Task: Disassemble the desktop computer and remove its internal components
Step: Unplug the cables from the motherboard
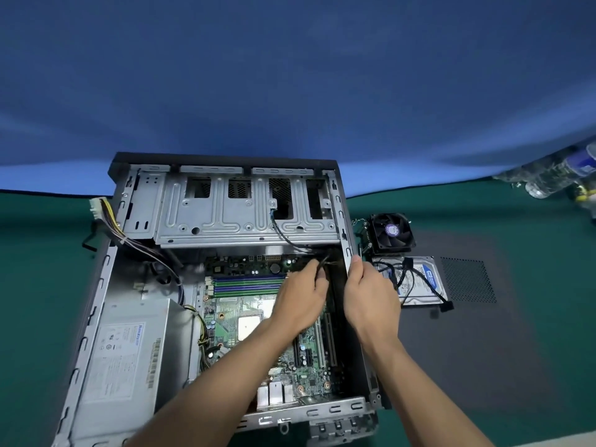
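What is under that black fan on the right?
The fan sits on a heatsink, which overlaps the far edge of a hard drive draped with black cables. What lies beneath the drive is covered.

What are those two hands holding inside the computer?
The left hand pinches a thin black cable near its end. The right hand grips the case edge.
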`<state>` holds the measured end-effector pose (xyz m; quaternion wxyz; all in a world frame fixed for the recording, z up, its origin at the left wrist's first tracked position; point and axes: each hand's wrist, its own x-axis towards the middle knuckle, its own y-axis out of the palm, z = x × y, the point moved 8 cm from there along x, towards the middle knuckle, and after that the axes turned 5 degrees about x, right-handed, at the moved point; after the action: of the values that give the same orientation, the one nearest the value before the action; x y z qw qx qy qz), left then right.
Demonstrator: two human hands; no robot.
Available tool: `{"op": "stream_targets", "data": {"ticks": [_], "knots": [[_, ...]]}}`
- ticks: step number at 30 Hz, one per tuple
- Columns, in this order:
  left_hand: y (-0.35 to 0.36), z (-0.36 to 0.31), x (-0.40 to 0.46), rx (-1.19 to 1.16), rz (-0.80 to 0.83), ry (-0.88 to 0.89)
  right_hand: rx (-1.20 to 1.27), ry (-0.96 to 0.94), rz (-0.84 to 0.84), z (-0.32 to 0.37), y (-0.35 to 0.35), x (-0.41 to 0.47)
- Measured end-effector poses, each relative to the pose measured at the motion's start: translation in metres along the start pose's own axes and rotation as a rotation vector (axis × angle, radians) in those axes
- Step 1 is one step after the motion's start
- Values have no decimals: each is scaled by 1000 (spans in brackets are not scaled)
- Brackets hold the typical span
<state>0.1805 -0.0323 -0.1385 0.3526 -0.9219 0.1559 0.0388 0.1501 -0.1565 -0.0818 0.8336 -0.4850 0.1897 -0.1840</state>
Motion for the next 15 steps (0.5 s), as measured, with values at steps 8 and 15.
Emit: {"op": "stream_targets", "data": {"ticks": [8,15], "knots": [[-42,-37,-21,510,-2,274,60,-243,-83,28,-18,-18],[-81,-61,-19,721,112,407,-137,-592,-11,60,-17,-29]]}}
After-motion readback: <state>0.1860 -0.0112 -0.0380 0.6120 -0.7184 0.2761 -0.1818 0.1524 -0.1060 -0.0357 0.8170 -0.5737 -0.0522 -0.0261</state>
